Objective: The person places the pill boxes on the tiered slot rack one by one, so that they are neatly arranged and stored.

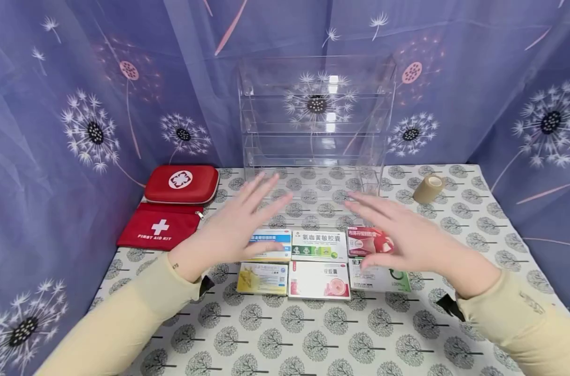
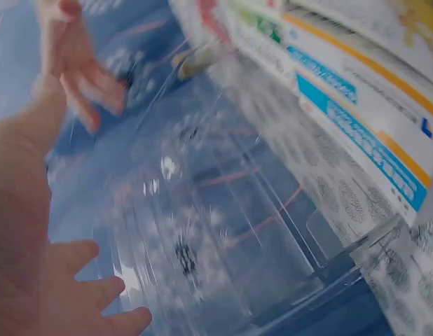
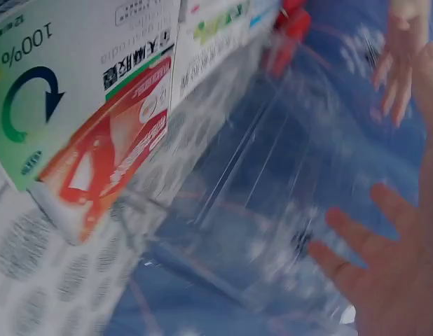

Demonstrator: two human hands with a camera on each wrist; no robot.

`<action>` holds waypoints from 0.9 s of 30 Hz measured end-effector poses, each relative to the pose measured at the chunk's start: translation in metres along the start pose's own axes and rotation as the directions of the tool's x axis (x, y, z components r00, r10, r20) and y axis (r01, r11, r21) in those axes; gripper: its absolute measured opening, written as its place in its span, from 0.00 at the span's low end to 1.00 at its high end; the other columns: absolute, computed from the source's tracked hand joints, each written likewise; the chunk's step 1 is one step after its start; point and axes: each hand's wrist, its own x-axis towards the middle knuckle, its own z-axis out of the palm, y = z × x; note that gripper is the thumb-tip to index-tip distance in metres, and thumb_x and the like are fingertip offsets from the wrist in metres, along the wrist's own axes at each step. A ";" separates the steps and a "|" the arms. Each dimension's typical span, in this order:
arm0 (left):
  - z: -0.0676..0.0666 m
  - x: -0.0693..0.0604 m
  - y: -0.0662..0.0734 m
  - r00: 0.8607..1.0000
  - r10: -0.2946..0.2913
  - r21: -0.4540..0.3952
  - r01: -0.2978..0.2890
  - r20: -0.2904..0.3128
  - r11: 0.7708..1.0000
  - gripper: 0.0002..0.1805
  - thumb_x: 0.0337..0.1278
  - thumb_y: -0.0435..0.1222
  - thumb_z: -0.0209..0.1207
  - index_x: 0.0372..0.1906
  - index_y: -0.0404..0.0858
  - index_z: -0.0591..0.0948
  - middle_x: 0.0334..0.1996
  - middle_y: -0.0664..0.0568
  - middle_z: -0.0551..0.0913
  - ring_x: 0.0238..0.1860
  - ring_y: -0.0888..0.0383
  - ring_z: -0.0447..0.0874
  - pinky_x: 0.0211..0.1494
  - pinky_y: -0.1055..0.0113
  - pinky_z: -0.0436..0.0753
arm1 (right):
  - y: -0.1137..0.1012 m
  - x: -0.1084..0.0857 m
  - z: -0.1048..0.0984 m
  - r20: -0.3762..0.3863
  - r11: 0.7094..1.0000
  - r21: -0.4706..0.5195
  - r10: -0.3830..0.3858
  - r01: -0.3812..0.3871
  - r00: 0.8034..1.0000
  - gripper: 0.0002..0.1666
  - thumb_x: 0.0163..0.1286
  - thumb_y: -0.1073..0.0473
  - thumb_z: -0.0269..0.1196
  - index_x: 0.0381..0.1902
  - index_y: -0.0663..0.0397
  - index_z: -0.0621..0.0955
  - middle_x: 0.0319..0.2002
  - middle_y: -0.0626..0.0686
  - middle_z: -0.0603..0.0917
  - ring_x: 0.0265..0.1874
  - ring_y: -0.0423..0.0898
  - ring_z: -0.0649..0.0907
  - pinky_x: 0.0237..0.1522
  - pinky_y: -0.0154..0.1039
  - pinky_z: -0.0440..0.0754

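Note:
Two rows of medicine boxes lie flat in the middle of the table. In the back row are a blue-and-white box (image 1: 279, 239), a white-and-green box (image 1: 319, 245) and a red box (image 1: 362, 241). The front row has a yellow-and-white box (image 1: 262, 278), a white box with a pink design (image 1: 319, 280) and a white-and-green box with an arrow (image 1: 379, 282). My left hand (image 1: 238, 224) hovers over the left boxes, fingers spread, holding nothing. Over the right boxes my right hand (image 1: 407, 232) is likewise spread and holds nothing. Both hands hide parts of the boxes below.
Behind the boxes stands a clear tiered acrylic rack (image 1: 318, 130). At the left are a red hard case (image 1: 181, 184) and a red first aid pouch (image 1: 160, 227). A brown roll (image 1: 428, 189) stands at the back right. Patterned curtains (image 1: 285, 31) enclose the table.

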 end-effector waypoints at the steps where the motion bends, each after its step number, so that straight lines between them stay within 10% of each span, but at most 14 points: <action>1: 0.001 0.000 -0.003 0.999 -0.040 -0.034 0.039 -0.031 0.999 0.56 0.72 0.66 0.63 0.93 0.57 0.46 0.93 0.48 0.35 0.93 0.37 0.36 0.89 0.30 0.61 | 0.006 -0.004 0.002 -0.047 0.999 0.040 0.017 -0.015 0.999 0.65 0.68 0.18 0.62 0.86 0.58 0.66 0.85 0.62 0.68 0.80 0.65 0.73 0.93 0.36 0.51; 8: 0.025 0.001 -0.031 0.919 -0.320 -0.307 0.243 -0.231 0.920 0.58 0.73 0.50 0.69 0.93 0.50 0.45 0.93 0.45 0.45 0.90 0.36 0.53 0.87 0.27 0.66 | 0.045 -0.035 0.020 -0.260 0.960 0.236 0.211 -0.150 0.942 0.49 0.64 0.37 0.80 0.67 0.70 0.79 0.61 0.65 0.85 0.61 0.43 0.82 0.77 0.20 0.71; 12: 0.044 -0.001 -0.045 0.867 -0.440 -0.418 0.319 -0.235 0.851 0.57 0.75 0.51 0.67 0.93 0.49 0.42 0.93 0.48 0.46 0.91 0.41 0.53 0.88 0.30 0.67 | 0.063 -0.052 0.033 -0.184 0.908 0.256 0.382 -0.332 0.906 0.48 0.54 0.59 0.86 0.70 0.66 0.77 0.62 0.62 0.85 0.55 0.51 0.85 0.65 0.19 0.78; 15: 0.055 -0.001 -0.053 0.841 -0.494 -0.470 0.353 -0.219 0.809 0.58 0.76 0.54 0.65 0.93 0.54 0.39 0.93 0.49 0.48 0.91 0.43 0.53 0.89 0.32 0.65 | 0.074 -0.063 0.044 -0.083 0.867 0.262 0.459 -0.425 0.885 0.53 0.58 0.61 0.84 0.77 0.64 0.72 0.69 0.65 0.82 0.59 0.62 0.85 0.65 0.37 0.87; 20: 0.070 -0.002 -0.061 0.827 -0.529 -0.545 0.359 -0.191 0.758 0.57 0.77 0.52 0.65 0.92 0.58 0.37 0.91 0.47 0.57 0.86 0.39 0.67 0.84 0.35 0.76 | 0.083 -0.078 0.057 0.035 0.814 0.311 0.507 -0.492 0.861 0.56 0.64 0.57 0.83 0.84 0.61 0.67 0.76 0.69 0.77 0.65 0.69 0.85 0.68 0.64 0.84; 27: 0.091 0.000 -0.071 0.846 -0.509 -0.662 0.290 -0.160 0.691 0.55 0.79 0.45 0.65 0.93 0.56 0.39 0.90 0.47 0.59 0.85 0.44 0.70 0.85 0.45 0.78 | 0.089 -0.093 0.064 0.077 0.810 0.339 0.483 -0.478 0.872 0.59 0.61 0.55 0.85 0.84 0.58 0.68 0.77 0.65 0.78 0.67 0.58 0.85 0.74 0.22 0.73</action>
